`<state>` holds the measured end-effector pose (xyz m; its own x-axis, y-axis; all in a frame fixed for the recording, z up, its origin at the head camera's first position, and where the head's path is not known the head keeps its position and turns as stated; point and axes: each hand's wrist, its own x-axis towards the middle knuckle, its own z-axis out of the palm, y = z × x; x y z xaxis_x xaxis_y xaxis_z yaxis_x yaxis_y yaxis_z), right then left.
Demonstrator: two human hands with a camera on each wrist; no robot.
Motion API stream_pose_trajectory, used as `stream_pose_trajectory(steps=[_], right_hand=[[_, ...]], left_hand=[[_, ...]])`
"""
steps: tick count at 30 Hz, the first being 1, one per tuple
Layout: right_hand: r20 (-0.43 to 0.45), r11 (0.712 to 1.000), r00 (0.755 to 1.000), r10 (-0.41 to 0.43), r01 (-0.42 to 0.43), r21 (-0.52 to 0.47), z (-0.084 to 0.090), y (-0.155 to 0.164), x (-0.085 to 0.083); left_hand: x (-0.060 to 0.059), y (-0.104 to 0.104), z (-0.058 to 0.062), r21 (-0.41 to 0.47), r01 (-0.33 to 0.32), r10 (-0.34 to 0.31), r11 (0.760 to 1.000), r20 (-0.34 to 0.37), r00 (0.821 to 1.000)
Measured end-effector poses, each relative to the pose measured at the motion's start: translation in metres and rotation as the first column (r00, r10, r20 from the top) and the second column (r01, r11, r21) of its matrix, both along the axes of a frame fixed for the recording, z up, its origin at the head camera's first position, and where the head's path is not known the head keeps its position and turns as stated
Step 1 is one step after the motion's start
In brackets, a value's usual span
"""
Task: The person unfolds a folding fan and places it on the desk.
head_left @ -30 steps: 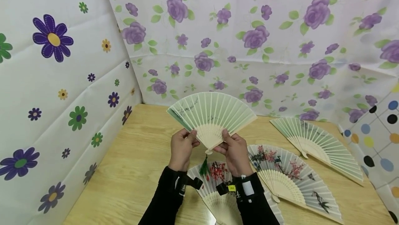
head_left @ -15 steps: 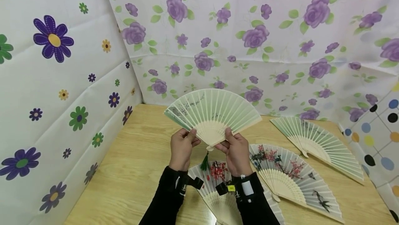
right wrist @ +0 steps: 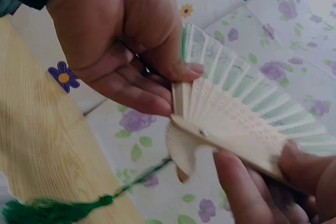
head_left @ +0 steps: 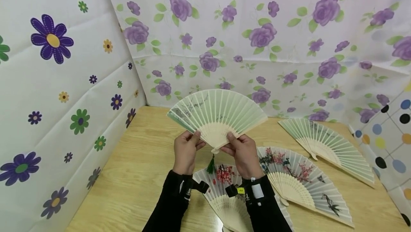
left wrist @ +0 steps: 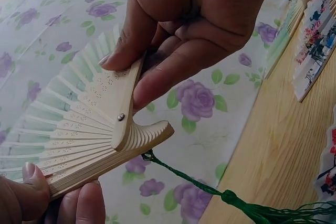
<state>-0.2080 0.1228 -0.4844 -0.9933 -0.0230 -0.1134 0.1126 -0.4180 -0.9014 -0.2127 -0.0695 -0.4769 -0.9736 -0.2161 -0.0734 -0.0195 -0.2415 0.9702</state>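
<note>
I hold a pale green folding fan [head_left: 216, 114] spread wide and upright above the wooden table [head_left: 138, 175]. My left hand [head_left: 192, 142] pinches its left outer rib near the pivot. My right hand [head_left: 234, 143] pinches the right outer rib. A dark green tassel [head_left: 211, 166] hangs from the pivot. In the left wrist view my left hand [left wrist: 157, 61] has thumb and fingers on the pale bamboo rib [left wrist: 123, 103]. The right wrist view shows my right hand [right wrist: 262, 182] gripping the other rib, with the pivot [right wrist: 202, 133] between both hands.
Three more spread fans lie on the table: a green one [head_left: 327, 144] at the far right, a white one with painted blossoms [head_left: 298, 178] beside my right arm, one with red flowers [head_left: 223, 189] under my forearms. Flowered cloth walls [head_left: 64, 82] close in the left and back.
The green fan has spread a little wider and risen slightly. Both hands keep their hold on the ribs.
</note>
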Motion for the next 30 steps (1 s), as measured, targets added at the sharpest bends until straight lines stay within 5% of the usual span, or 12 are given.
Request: stream_pose_trajectory(steps=[7,30], right_hand=[[0.007,0.988,0.99,-0.138,0.138,-0.072,-0.001,-0.007,0.002],[0.008,0.969,0.983,-0.182,0.181,-0.169,-0.003,-0.01,0.002]], left_hand=[[0.001,0.001,0.001,0.041,-0.006,0.006,0.999,-0.009,1.0],[0.002,0.01,0.005,0.107,-0.055,0.06,0.993,-0.043,0.997]])
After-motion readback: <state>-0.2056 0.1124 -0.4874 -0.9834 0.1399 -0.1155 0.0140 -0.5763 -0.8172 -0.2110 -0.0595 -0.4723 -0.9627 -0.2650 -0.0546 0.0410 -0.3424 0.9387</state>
